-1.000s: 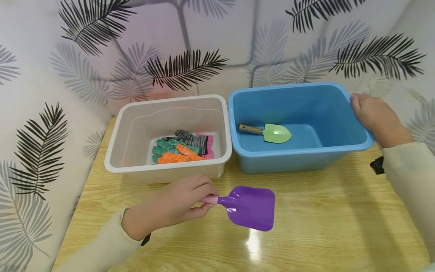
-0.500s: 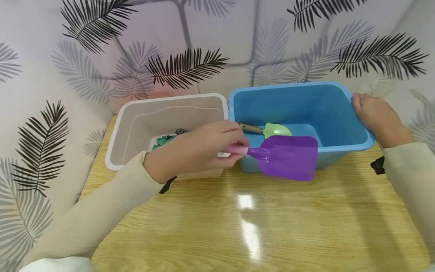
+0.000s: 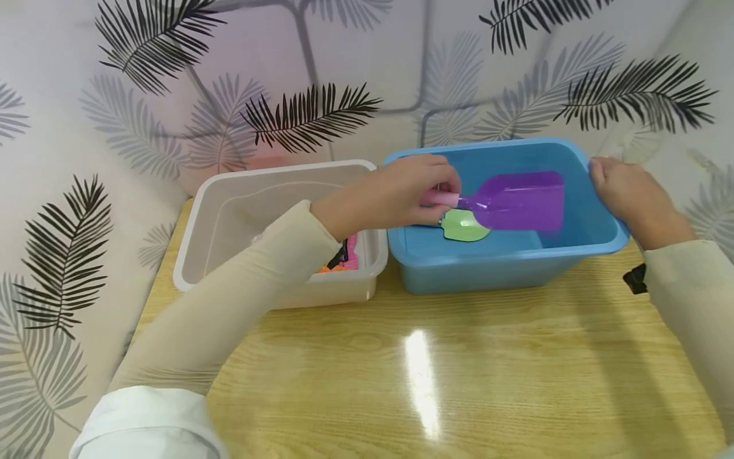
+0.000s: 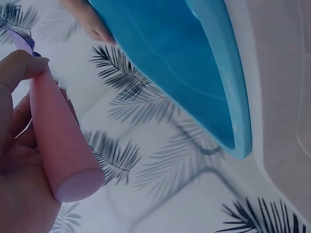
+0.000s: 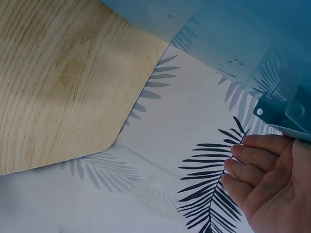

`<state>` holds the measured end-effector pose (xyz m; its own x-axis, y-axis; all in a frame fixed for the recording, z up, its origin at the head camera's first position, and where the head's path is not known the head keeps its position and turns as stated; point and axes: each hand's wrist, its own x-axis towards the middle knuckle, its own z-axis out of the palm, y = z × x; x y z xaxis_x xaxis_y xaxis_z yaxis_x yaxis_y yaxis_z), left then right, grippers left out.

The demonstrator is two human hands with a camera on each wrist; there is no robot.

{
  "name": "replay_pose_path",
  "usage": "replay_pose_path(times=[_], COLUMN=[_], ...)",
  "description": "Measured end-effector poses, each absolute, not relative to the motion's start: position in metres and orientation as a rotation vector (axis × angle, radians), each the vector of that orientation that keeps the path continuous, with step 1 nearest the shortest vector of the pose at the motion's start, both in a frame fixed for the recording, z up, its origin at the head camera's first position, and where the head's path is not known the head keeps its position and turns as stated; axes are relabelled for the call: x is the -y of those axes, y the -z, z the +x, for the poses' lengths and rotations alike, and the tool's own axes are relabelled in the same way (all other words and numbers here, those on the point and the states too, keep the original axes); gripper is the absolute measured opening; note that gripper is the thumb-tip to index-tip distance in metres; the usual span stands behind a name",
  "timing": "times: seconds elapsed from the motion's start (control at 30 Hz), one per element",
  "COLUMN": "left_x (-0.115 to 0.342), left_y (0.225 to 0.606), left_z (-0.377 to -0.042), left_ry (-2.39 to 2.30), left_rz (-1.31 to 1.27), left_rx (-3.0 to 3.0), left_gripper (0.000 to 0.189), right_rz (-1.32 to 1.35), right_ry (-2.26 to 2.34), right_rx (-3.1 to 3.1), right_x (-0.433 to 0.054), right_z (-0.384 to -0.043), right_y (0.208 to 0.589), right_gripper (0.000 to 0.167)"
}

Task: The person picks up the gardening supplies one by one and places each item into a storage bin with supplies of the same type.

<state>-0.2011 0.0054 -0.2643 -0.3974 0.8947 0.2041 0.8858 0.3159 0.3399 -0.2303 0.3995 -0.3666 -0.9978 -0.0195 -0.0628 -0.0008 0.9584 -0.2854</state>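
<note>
In the head view my left hand (image 3: 404, 191) grips the pink handle of a purple toy shovel (image 3: 530, 201), its blade over the inside of the blue bin (image 3: 476, 274). The left wrist view shows the pink handle (image 4: 68, 138) held between thumb and fingers. Below the shovel, a green trowel (image 3: 464, 227) lies on the bin's floor, its wooden handle mostly hidden by my hand. At the bin's right end my right hand (image 3: 636, 197) holds the rim, thumb on top; the right wrist view shows its fingers (image 5: 257, 160) beneath the rim.
A beige bin (image 3: 327, 294) stands left of the blue one; my left forearm crosses over it and hides most of the gloves inside, leaving pink (image 3: 352, 250) and orange parts visible. Both bins sit on a wooden table (image 3: 487, 370) before a leaf-patterned cloth (image 3: 344, 57).
My left hand has carried the purple shovel from in front of the beige bin, up and right, to over the blue bin. My right hand has stayed on the rim.
</note>
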Motion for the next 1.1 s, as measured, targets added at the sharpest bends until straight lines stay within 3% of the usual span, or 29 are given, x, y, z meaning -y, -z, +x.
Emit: replay_pose_path(times=[0.37,0.8,1.1], left_x=[-0.063,-0.115,-0.123], left_y=[0.275,0.311,0.351], left_z=[-0.258,-0.293,-0.293], left_ry=[-0.537,-0.197,-0.084], left_rz=[1.475,1.256,1.032], left_rx=[-2.522,-2.579,-2.533], left_gripper=[0.011,0.014,0.013], right_rz=[-0.036,-0.054,-0.009], right_ry=[0.464,0.472,0.430], right_rx=[-3.076,-3.060,-3.048], right_x=[-0.404,-0.405,-0.400], right_z=[-0.227,-0.230,-0.229], right_y=[0.365,0.367,0.368], right_gripper=[0.049,0.054,0.065])
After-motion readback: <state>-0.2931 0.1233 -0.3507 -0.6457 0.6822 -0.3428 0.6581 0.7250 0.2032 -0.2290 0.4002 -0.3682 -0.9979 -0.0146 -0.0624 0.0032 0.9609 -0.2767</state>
